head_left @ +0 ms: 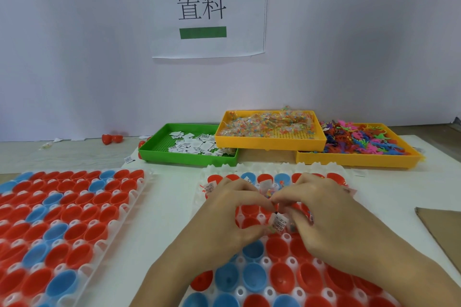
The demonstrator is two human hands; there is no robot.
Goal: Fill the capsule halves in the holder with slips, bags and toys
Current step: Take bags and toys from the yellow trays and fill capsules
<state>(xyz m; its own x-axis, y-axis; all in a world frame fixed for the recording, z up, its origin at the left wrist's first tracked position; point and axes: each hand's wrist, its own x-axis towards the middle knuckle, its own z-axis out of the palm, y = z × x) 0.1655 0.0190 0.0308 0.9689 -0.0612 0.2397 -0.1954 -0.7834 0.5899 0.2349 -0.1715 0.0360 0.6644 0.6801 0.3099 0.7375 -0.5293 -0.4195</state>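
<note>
White wall behind, paper sign (pixel 209 7) taped up. Pale surface (pixel 172 197) carries two white holders: one at the left edge (pixel 129 209), red and blue capsule halves unfilled; the holder (pixel 264 263) at the near edge under both hands. Far edge: green tray (pixel 154 148) of slips, yellow tray (pixel 270 143) of bags, yellow tray (pixel 356 160) of toys. Left hand (pixel 232 209) and right hand (pixel 324 207), fingers curled, tips meeting, pinch a printed slip (pixel 280 223) over the holder's middle rows.

Both hands, left (pixel 230 209) and right (pixel 321 207), and forearms are bare, without sleeves or jewellery.
</note>
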